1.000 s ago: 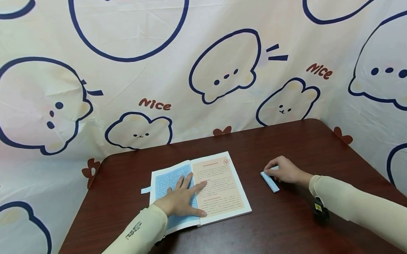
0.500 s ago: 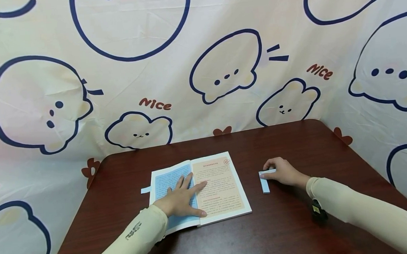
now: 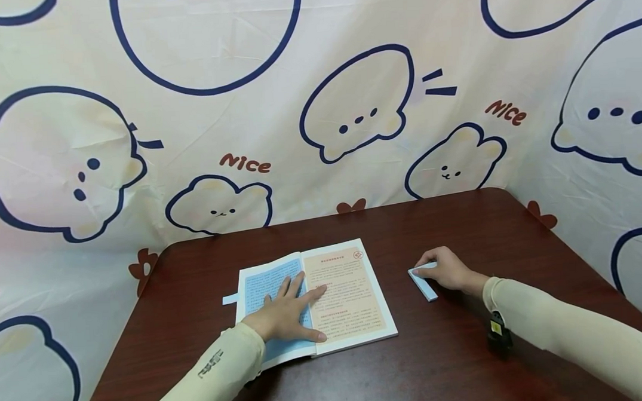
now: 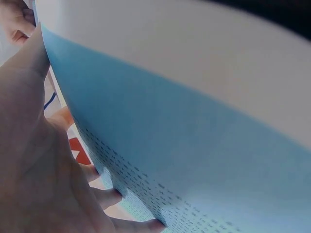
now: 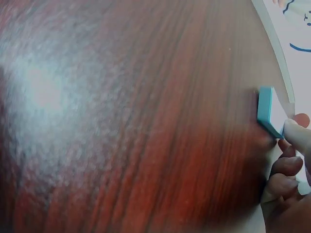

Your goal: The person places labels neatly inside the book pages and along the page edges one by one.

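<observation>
1. The left hand (image 3: pixel 289 314), fingers spread, rests across both pages of an open white-bordered paper book (image 3: pixel 352 298) (left page blue, right one peach); a pale-blue tab (image 3: pixel 230 299) juts toward the dark wood-grain table's (image 3: pixel 382 380) left edge.
2. Between book and right edge, the right hand (image 3: pixel 446 270) pinches a slim, angled pale-blue-and-white strip (image 3: pixel 424 287).
3. Beyond the far edge hangs cream cartoon-printed cloth (image 3: pixel 274 125).

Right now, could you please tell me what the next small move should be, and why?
I would probably have the right hand bring the pale blue piece a little closer to the open book: thumb and fingers pinch the piece, tabletop separates it from the book, and the left hand rests spread across the pages.
</observation>
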A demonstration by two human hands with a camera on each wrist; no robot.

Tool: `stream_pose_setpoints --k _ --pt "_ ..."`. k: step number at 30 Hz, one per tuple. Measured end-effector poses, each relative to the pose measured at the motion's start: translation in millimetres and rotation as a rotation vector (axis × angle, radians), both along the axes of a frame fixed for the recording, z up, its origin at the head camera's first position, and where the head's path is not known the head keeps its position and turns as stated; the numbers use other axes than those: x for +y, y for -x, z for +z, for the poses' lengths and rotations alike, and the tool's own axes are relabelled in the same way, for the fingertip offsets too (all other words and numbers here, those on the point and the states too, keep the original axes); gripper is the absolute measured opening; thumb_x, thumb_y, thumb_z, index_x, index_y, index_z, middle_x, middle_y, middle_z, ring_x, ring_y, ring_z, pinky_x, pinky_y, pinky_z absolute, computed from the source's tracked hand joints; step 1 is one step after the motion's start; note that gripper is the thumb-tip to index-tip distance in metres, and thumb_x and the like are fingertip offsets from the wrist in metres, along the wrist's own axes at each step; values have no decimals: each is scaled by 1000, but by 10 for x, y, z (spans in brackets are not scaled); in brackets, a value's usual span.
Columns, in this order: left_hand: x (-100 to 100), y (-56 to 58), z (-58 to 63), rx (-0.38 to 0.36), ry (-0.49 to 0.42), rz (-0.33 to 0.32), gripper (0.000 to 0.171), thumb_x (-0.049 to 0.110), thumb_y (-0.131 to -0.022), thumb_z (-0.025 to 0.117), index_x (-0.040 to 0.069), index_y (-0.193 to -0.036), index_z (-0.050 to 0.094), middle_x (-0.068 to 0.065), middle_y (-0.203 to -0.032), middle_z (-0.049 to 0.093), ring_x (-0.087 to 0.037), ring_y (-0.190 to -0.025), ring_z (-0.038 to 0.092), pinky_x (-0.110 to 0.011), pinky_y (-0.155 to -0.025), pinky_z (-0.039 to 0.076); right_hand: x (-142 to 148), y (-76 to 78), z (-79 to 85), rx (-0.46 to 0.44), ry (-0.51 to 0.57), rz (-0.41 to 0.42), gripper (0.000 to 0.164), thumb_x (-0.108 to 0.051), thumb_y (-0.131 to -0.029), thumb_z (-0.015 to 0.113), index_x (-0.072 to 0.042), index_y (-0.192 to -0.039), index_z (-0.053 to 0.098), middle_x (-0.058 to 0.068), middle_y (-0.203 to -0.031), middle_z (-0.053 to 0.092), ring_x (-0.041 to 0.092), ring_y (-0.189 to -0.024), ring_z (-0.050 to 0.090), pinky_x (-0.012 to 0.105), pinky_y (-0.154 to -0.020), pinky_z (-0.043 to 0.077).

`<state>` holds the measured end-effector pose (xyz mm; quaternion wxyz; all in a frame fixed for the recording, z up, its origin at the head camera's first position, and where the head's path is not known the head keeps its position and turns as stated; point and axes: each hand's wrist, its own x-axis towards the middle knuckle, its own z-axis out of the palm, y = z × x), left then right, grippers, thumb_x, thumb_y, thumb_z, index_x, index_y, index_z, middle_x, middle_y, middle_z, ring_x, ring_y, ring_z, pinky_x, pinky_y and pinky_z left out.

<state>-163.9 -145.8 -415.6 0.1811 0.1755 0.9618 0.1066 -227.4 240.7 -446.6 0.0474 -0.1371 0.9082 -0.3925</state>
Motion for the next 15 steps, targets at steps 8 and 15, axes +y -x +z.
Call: stream_pose_setpoints --k 8,15 --pt "4 -1 9 -5 -3 3 102 73 -72 76 44 -157 30 -14 -172 3 -47 -157 5 -83 -107 21 -13 -34 39 -9 -3 -35 11 -10 -94 69 -4 -92 78 16 -103 72 19 -88 58 29 -75 46" --pt "-8 4 -1 -4 -3 -7 102 74 -72 75 44 -158 28 -13 -172 1 -47 -157 4 -84 -107 21 -40 -35 44 7 -16 -45 14 -6 -96 65 -2 -91 77 15 -100 74 20 -92 61 31 -79 48"
